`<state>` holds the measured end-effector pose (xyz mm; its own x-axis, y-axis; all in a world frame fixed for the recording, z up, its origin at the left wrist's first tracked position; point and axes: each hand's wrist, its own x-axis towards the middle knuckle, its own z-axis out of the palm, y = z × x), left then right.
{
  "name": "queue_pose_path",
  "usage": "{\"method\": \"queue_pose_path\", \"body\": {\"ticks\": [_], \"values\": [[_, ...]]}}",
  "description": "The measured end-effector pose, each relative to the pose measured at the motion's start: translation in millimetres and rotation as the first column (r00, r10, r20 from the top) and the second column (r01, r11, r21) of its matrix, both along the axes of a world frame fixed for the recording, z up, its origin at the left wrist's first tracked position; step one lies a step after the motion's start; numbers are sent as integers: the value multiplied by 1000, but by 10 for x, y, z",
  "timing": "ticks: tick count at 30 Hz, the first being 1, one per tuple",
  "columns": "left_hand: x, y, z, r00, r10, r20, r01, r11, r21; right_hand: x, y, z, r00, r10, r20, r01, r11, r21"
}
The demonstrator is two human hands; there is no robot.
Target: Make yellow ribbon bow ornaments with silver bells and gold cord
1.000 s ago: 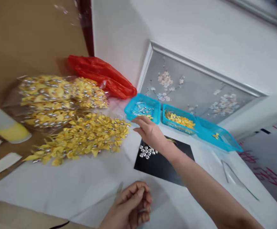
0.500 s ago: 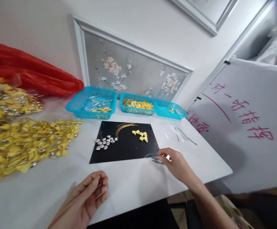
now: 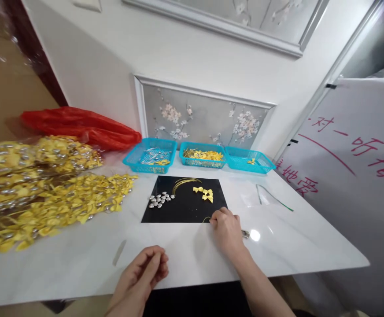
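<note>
My left hand [image 3: 145,270] is at the table's front edge, its fingers curled and thumb against them; whatever it might hold is hidden. At the lower right corner of the black mat [image 3: 179,213], my right hand [image 3: 227,226] has its fingertips pinched beside a short gold wire [image 3: 206,219]. A metal tool [image 3: 245,234] shows partly behind that hand. On the mat lie silver beads [image 3: 159,200] at the left, curved gold wires [image 3: 182,181] at the top and several yellow bows [image 3: 208,195] at the right.
Three blue baskets [image 3: 132,164] stand along the wall. Strung yellow bows and silver beads [image 3: 79,202] cover the table's left side, with red fabric [image 3: 79,125] behind. A green-edged clear piece [image 3: 278,201] lies at the right, near a whiteboard [image 3: 344,211].
The camera view has shifted, so the table appears further right and lower. My right hand has moved off the metal tool to the mat's corner by the short wire. My left hand's fingers are curled closer together.
</note>
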<state>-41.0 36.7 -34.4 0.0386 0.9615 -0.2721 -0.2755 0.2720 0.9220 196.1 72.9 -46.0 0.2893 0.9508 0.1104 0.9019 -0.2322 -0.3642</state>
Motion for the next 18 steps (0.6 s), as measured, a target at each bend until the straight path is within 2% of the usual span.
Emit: {"method": "queue_pose_path", "body": {"ticks": [6,11,14,18], "values": [[100,-103,42,993,-5,-114,15,996,87,25,-49,-59,990,88,-111,-70,984,163],[166,-175,115,965,-23,-262,73,980,183,22,-262,114,928,240,-286,-151,942,300],[207,-196,281,929,-14,-371,137,942,307,-54,-481,301,864,349,-364,-197,898,394],[265,-242,600,863,-12,-505,273,852,446,-159,-792,532,793,452,-408,-214,835,507]]}}
